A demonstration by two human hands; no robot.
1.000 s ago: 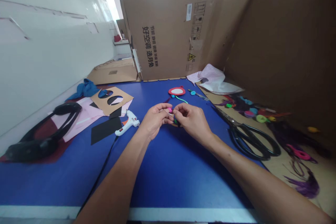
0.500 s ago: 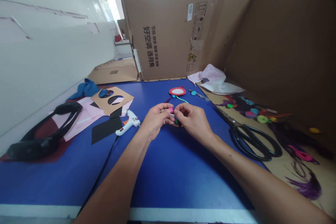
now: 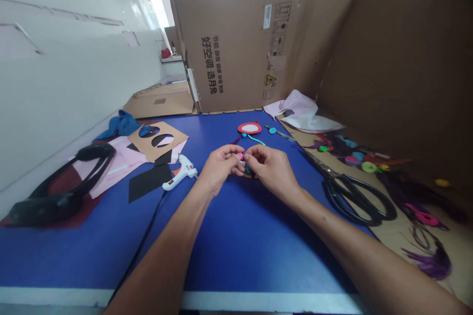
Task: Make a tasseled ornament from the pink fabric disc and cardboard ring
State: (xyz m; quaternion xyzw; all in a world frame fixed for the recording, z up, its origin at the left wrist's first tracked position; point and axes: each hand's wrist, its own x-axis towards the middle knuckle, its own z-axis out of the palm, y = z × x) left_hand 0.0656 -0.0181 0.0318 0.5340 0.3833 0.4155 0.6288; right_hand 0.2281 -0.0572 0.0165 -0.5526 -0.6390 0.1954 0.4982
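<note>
Over the middle of the blue table (image 3: pixel 236 246), my left hand (image 3: pixel 223 165) pinches a small bright pink piece (image 3: pixel 241 156), perhaps a bead, between thumb and fingers. My right hand (image 3: pixel 269 165) meets it from the other side, thumb and forefinger pressed together at the same pink piece. What exactly the right fingertips grip is too small to make out. Below the fingers, a green and dark bit (image 3: pixel 248 171) shows, mostly hidden by the hands. Just beyond them lies a red-rimmed oval (image 3: pixel 250 128) with a white centre, with a green cord (image 3: pixel 256 140) and a blue bead (image 3: pixel 244 136) beside it.
A white glue gun (image 3: pixel 181 173) with a black cord lies left, near black sheets (image 3: pixel 150 183) and a cardboard piece with holes (image 3: pixel 158 141). Large black scissors (image 3: pixel 354 197) lie right, by colourful beads and purple feathers (image 3: pixel 430 258). Cardboard walls (image 3: pixel 240 44) stand behind.
The fingers have shifted very slightly around the pink piece, so a little less of it shows. Both hands otherwise keep their place.
</note>
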